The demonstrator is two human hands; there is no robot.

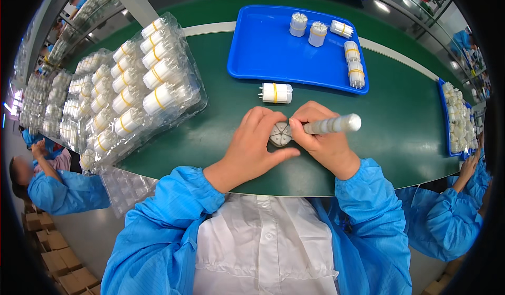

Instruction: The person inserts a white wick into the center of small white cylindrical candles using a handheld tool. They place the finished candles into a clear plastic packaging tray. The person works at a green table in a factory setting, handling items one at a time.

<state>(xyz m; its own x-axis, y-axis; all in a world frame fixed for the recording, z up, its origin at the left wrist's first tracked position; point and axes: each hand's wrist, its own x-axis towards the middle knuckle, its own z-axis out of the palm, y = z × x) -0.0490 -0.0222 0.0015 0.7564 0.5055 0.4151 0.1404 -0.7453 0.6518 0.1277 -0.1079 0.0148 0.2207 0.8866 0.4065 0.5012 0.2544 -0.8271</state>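
Observation:
My left hand [246,146] curls round a short whitish cylinder [280,134] on the table, its thumb and fingers at the sides. The cylinder's top face shows wedge-shaped segments. In my right hand [327,146] is a thick pen-shaped tool [336,124] with a pale, rounded end, gripped like a pen; its tip is hidden by my fingers near the cylinder's edge. Just beyond my hands, a white cylinder with a yellow band [275,93] lies on its side, pins at its left end.
A blue tray [284,58] at the back holds several banded white cylinders [317,34]. Clear plastic trays of similar cylinders [158,99] are stacked at left. Another blue tray [452,137] sits at far right. Co-workers in blue sleeves [68,192] are on both sides of the green table [400,116].

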